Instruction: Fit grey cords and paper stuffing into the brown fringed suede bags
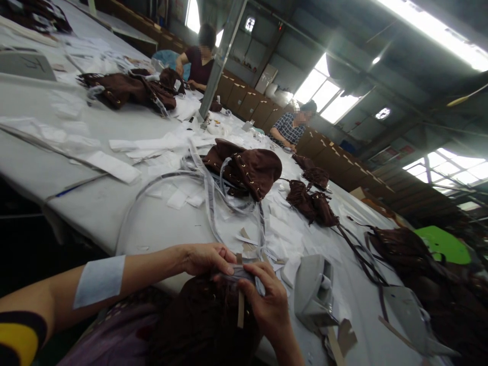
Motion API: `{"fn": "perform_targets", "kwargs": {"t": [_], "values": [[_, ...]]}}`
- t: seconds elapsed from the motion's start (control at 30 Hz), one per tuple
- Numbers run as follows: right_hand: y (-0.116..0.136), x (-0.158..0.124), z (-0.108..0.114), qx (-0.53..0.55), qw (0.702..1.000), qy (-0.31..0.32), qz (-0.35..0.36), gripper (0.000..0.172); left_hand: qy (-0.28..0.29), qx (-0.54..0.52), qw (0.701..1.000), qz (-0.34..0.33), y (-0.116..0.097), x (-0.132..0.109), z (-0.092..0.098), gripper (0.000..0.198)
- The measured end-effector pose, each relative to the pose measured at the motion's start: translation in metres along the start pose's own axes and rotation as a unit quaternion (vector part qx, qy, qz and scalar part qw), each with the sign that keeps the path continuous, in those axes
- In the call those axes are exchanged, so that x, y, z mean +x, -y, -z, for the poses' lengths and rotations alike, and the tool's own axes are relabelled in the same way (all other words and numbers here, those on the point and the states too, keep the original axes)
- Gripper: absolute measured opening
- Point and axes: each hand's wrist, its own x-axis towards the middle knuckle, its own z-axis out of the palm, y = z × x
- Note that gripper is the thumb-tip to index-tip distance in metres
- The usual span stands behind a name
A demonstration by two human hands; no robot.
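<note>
Grey, crumpled film-like wrapping (237, 273) sits at the top of the dark brown soft bag (198, 317), pinched by the fingers of the left hand (209, 258) and right hand (269, 295); a narrow tan strip (241, 309) crosses it; wrapping or unwrapping seems underway; the next move likely calls for steady pinching.

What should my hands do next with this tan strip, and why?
Probably fold the lower end of the tan strip up around the grey wrap: that end hangs below it, while the left hand and right hand pinch the wrap.
</note>
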Motion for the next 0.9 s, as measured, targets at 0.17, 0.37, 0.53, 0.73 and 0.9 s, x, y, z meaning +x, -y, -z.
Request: {"fn": "perform_targets", "kwargs": {"t": [0.17, 0.37, 0.53, 0.73, 0.9], "values": [[-0.003, 0.001, -0.005, 0.003, 1.0, -0.018, -0.012, 0.022, -0.07, 0.02, 0.997, 0.002, 0.001, 0.004, -0.004, 0.031], [0.002, 0.011, 0.005, 0.028, 0.997, 0.029, -0.072, 0.023, -0.121, 0.093, 0.988, -0.028, -0.001, 0.005, -0.011, 0.036], [0.012, 0.02, -0.001, -0.009, 0.991, 0.057, -0.118, 0.023, -0.147, 0.126, 0.98, -0.05, -0.001, 0.006, -0.019, 0.046], [0.006, 0.02, -0.011, 0.079, 0.974, 0.015, -0.214, 0.036, -0.141, 0.176, 0.973, -0.044, -0.001, 0.004, -0.022, 0.044], [0.009, 0.016, -0.013, 0.026, 0.987, -0.002, -0.158, 0.024, -0.137, 0.16, 0.977, -0.033, -0.002, 0.004, -0.018, 0.045]]}}
